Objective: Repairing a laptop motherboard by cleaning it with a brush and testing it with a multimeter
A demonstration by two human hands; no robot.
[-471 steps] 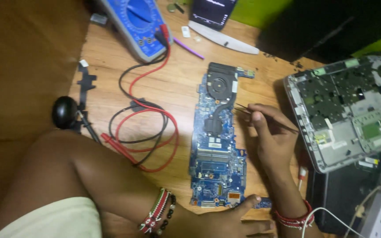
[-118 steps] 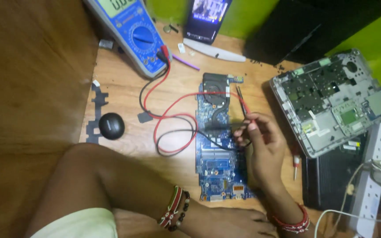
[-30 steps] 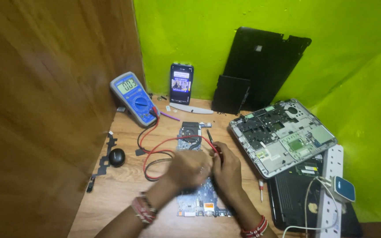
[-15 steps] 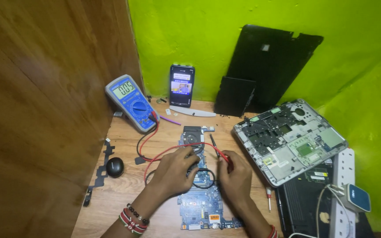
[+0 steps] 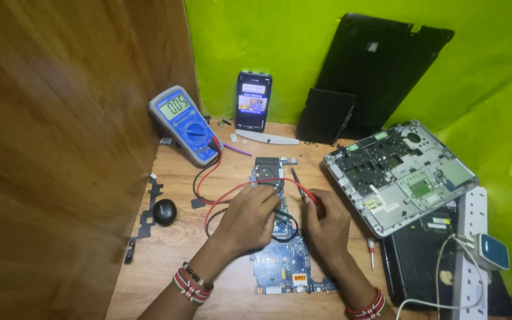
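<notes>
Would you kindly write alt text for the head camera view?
Two bare hands, left hand and right hand, press meter probes to a blue circuit board on a wooden table. A blue multimeter sits behind; an opened laptop chassis lies right.

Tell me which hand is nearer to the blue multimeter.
Left. The left hand rests on the circuit board, below and slightly right of the blue multimeter. The right hand, holding the red probe, lies farther right, on the board's far side.

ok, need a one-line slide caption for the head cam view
Both hands, left hand and right hand, hold probes on a blue circuit board, wired to a blue multimeter on a wooden table.
</notes>
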